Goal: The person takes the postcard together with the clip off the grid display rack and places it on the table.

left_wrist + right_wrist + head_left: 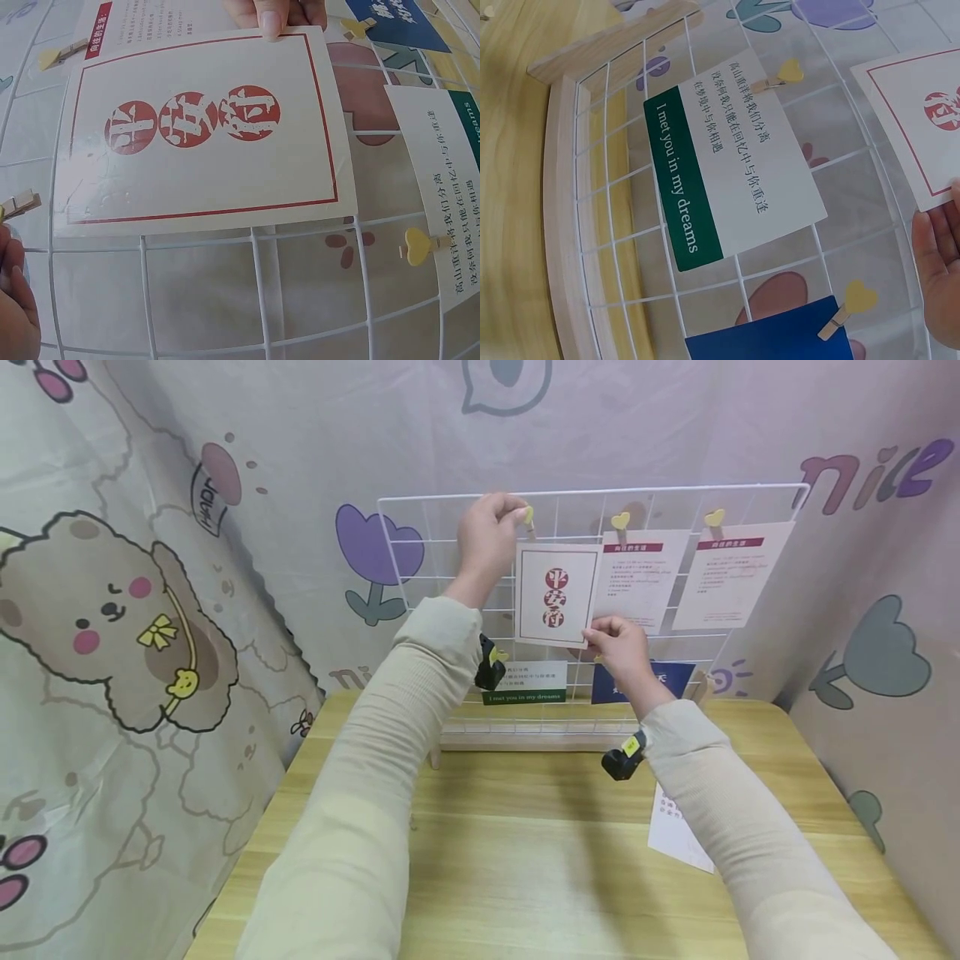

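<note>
A white card (557, 593) with a red border and three red round characters is held upright against a white wire grid rack (585, 492). My right hand (624, 650) pinches its lower right corner between thumb and fingers. By the card's top left corner, my left hand (486, 539) pinches a small wooden clothespin (529, 520) with a yellow heart. In the left wrist view, the tip of this clothespin (22, 204) lies a little apart from the card's edge. The right wrist view shows only part of the card (922, 127) and of my right hand (937, 262).
Two cards with red headings, one (641, 577) beside the other (733, 578), hang from heart clothespins on the right. Lower down hang a green-and-white card (525, 685) and a blue card (675, 677). Another card (678, 835) lies on the wooden table (510, 860), partly behind my right sleeve.
</note>
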The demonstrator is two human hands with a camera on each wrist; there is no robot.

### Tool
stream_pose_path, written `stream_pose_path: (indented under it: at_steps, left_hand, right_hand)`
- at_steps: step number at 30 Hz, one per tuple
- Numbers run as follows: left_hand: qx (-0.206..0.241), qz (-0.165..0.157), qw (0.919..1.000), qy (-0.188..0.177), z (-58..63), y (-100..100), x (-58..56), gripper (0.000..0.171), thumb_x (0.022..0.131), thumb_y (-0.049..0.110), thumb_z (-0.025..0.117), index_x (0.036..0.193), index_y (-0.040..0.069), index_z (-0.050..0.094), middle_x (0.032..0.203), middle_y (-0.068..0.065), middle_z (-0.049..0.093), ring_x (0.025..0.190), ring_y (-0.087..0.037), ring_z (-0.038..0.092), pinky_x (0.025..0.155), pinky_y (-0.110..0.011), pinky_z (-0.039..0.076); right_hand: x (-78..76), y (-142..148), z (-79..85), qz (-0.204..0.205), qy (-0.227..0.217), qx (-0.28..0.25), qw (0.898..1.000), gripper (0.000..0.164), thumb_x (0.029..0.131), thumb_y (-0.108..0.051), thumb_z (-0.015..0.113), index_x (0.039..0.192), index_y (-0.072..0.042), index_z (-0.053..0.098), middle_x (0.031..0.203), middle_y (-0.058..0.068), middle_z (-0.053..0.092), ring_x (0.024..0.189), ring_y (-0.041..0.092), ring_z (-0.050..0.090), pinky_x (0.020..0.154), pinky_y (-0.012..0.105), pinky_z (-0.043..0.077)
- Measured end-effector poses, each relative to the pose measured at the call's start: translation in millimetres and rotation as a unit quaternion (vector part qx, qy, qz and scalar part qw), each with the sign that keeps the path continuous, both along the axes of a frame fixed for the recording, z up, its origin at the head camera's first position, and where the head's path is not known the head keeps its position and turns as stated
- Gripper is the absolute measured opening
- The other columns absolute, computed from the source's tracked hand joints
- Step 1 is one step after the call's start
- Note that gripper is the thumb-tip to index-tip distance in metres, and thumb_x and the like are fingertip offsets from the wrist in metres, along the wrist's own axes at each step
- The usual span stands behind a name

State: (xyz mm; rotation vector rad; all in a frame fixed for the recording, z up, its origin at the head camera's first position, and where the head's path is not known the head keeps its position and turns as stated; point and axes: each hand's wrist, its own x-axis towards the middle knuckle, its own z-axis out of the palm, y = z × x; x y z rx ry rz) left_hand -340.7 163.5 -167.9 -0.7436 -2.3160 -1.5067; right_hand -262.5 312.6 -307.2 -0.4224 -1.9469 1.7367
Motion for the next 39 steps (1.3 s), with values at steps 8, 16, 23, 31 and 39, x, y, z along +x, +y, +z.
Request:
stream_pose_path:
  at_steps: [8,16,23,31,39]
  left_hand:
    - [0.010,-0.011,0.9999,0.005,-5.0,-2.0,3.0,0.014,0.085,0.013,0.053,0.095,0.008,0.062,0.095,0.000,0.056,0.087,-0.009,0.050,0.073,-0.014,0.038]
    - [0.029,-0.027,0.9992,-0.004,-14.4,-6.7,5.6,0.015,0.085,0.013,0.053,0.096,0.006,0.061,0.094,-0.001,0.055,0.087,-0.009,0.049,0.072,-0.014,0.039]
    - [0.049,-0.030,0.9980,-0.027,-21.4,-13.0,10.9,0.015,0.085,0.014,0.055,0.096,0.008,0.062,0.091,0.000,0.055,0.085,-0.009,0.048,0.071,-0.015,0.039]
    - [0.070,-0.036,0.9962,-0.037,-32.5,-21.3,15.9,0.016,0.084,0.015,0.055,0.097,0.007,0.062,0.091,-0.001,0.055,0.083,-0.010,0.049,0.070,-0.017,0.040]
    - [0.086,-0.036,0.9943,-0.052,-46.8,-28.6,23.4,0.017,0.084,0.014,0.056,0.097,0.007,0.062,0.090,-0.001,0.056,0.081,-0.010,0.049,0.069,-0.018,0.040]
  right_hand:
    - [7.5,-2.8,-0.8,0.010,0.002,0.006,1.000,0.006,0.080,-0.004,0.059,0.082,0.002,0.058,0.072,0.000,0.052,0.064,0.010,0.053,0.074,0.033,0.046]
    - [10.2,-3.5,-6.0,0.026,0.020,0.001,0.999,0.010,0.081,-0.002,0.058,0.086,0.006,0.055,0.077,0.003,0.051,0.068,0.011,0.053,0.073,0.029,0.047]
    - [14.0,-3.6,-11.0,0.019,0.020,0.007,1.000,0.019,0.080,-0.004,0.059,0.091,0.011,0.054,0.078,0.001,0.049,0.066,0.007,0.051,0.067,0.019,0.047]
    - [18.0,-6.7,-18.1,0.018,0.004,0.008,1.000,0.020,0.081,-0.005,0.058,0.093,0.010,0.053,0.075,0.000,0.051,0.067,0.007,0.052,0.072,0.024,0.047]
    - [25.2,-10.6,-25.8,0.022,-0.012,0.022,0.999,0.020,0.082,-0.008,0.057,0.093,0.009,0.054,0.077,0.002,0.051,0.068,0.007,0.052,0.070,0.021,0.047]
